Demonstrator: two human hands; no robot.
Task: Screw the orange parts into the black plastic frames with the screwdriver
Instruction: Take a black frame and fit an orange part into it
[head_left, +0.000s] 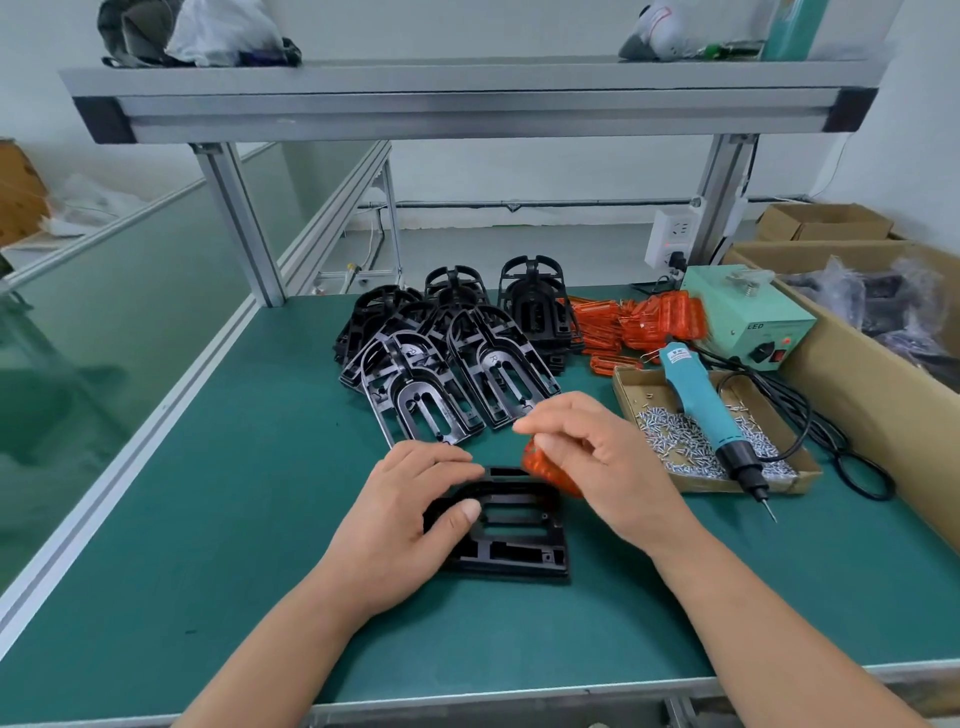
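Near the counter's (234, 493) front edge the left hand (410, 514) grips a frame (519, 543) flat, seemingly to steady it, while the right hand (587, 452) pinches an orange part (545, 470) over its far end; the screwdriver (711, 410) lies unused at right.

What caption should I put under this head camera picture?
Left hand holds a black frame while the right hand holds an orange part beside it; the screwdriver rests in the screw box.

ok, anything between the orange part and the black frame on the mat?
Nothing visible. The translucent orange plastic part in the right hand hangs at the far right corner of the black plastic frame; the left hand covers only its left end.
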